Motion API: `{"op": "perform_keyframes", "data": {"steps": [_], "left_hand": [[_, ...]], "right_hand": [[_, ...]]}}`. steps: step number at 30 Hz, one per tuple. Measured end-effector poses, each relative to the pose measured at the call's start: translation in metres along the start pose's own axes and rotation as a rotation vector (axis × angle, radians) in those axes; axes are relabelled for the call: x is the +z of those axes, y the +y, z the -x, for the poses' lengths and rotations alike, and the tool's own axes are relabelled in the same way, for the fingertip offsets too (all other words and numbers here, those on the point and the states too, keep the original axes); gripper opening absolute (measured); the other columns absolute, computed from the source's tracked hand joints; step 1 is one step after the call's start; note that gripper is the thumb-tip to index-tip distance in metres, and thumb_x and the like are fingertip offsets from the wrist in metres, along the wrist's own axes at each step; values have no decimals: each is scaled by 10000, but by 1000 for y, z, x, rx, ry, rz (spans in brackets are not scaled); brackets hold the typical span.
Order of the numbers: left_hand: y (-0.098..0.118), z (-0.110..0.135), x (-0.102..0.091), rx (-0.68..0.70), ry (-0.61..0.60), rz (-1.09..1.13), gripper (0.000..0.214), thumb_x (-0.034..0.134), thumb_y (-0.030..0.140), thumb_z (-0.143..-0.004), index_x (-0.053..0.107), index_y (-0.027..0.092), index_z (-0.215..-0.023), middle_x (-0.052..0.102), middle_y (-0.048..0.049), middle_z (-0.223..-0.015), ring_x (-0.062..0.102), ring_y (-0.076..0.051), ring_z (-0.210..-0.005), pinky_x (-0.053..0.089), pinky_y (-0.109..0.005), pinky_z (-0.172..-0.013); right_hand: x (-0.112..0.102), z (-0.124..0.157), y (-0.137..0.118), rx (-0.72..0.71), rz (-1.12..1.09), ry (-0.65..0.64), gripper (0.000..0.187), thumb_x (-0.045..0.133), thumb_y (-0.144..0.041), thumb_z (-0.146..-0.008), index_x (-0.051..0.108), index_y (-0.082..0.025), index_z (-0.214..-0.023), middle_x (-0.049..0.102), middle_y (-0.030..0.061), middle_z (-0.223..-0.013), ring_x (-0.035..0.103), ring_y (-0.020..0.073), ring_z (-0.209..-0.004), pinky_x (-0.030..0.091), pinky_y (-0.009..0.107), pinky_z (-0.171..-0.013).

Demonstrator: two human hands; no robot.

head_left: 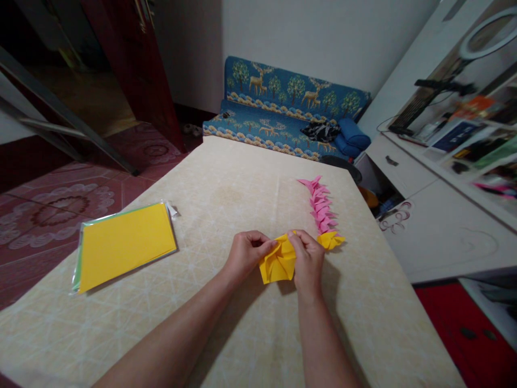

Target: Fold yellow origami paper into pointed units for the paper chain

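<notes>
A partly folded yellow paper piece (277, 261) sits between both my hands just above the table. My left hand (246, 253) pinches its left upper edge with closed fingers. My right hand (307, 260) grips its right side, fingers curled over the top. Just right of my right hand lies a chain of folded paper units (323, 212), pink along most of its length with a yellow unit (331, 240) at the near end.
A plastic sleeve of yellow paper sheets (123, 243) lies on the left of the beige patterned table (226, 183). A blue sofa (283, 105) stands beyond the far edge. White cabinets and shelves (440, 226) line the right side; red tiled floor lies left.
</notes>
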State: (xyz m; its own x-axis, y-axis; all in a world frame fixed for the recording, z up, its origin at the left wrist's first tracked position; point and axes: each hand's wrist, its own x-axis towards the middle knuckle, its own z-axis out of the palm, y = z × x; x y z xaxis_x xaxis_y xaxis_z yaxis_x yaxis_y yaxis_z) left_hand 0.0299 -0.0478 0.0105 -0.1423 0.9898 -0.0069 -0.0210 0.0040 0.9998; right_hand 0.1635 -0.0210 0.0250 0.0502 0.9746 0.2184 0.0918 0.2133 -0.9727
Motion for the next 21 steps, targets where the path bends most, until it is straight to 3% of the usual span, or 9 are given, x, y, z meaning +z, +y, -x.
{"op": "perform_keyframes", "data": {"steps": [4,10,14,21], "left_hand": [[-1,-1,-1,-1,10,-6,275,680,378,-696,675,104,-662,650,-72,-614,555,-129,-530,377,-210,-471],[-2,-7,-3,-21,107,127,243,704,350,-674,698,112,-721,672,-69,-671,584,-142,-586,439,-228,-545],[-1,-9,-7,-32,164,213,231,714,337,-669,707,124,-757,684,-65,-718,598,-143,-627,461,-240,-602],[2,-11,-16,-71,28,220,248,738,337,-645,707,106,-728,680,-71,-677,591,-139,-584,446,-238,-570]], "right_hand": [[1,2,-2,57,-8,-8,337,521,-432,-820,507,-159,-623,409,-38,-558,385,90,-510,323,185,-448],[6,1,-5,151,-92,-135,280,619,-431,-729,609,-177,-847,611,1,-767,564,148,-673,446,218,-585],[8,1,-4,196,-88,-198,291,649,-357,-692,604,-173,-913,630,15,-822,588,170,-716,471,237,-617],[7,2,-5,203,-13,-298,252,645,-287,-671,628,-145,-879,639,33,-792,588,181,-701,467,249,-607]]}}
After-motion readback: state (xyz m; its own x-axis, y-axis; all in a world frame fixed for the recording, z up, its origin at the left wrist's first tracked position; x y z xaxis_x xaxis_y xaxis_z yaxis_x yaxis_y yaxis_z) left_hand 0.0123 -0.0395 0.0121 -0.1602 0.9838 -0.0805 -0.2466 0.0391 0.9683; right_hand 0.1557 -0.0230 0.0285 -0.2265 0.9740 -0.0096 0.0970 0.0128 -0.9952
